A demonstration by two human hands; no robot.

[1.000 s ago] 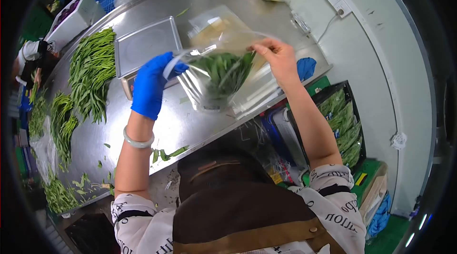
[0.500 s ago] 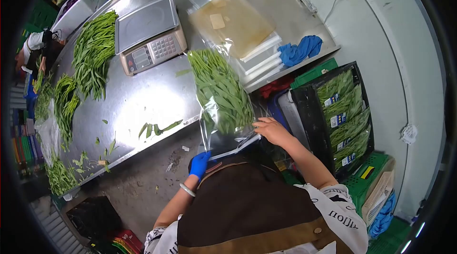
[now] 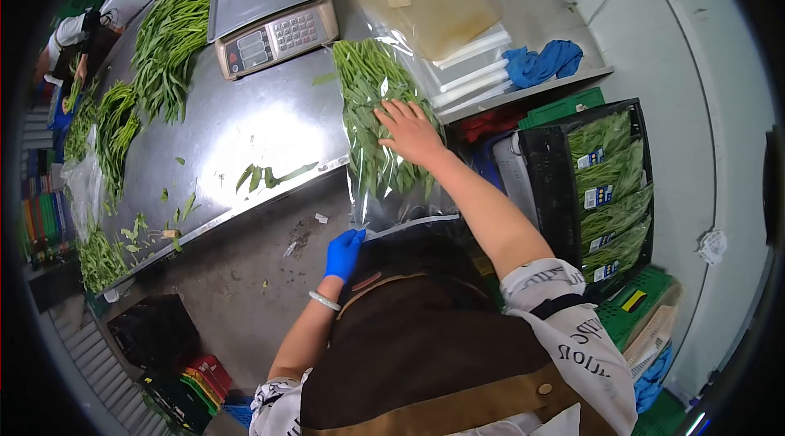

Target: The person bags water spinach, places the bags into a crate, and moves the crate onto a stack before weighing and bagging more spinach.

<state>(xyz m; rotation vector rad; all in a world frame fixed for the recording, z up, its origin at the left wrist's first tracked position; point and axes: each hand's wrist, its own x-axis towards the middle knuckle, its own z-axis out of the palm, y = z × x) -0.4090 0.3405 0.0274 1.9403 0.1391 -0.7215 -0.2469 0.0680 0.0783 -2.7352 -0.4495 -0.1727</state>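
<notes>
A clear plastic bag (image 3: 384, 211) filled with leafy green vegetables (image 3: 372, 80) lies over the table's front edge, its mouth towards my body. My left hand (image 3: 344, 253), in a blue glove, pinches the left corner of the bag's mouth. Bare and spread flat, my right hand (image 3: 411, 134) rests on top of the bag over the leaves. The stems point away from me, towards the stack of flat plastic bags.
A digital scale (image 3: 274, 15) stands on the metal table (image 3: 213, 183), with loose greens (image 3: 168, 52) left of it. A blue cloth (image 3: 542, 62) lies by the flat bags (image 3: 466, 60). At right, a black crate (image 3: 548, 183) holds packed greens. Another person (image 3: 74, 44) works at far left.
My right hand has left the bag's mouth and moved up and left onto the filled part. My left hand keeps its grip on the corner. The camera view has shifted slightly.
</notes>
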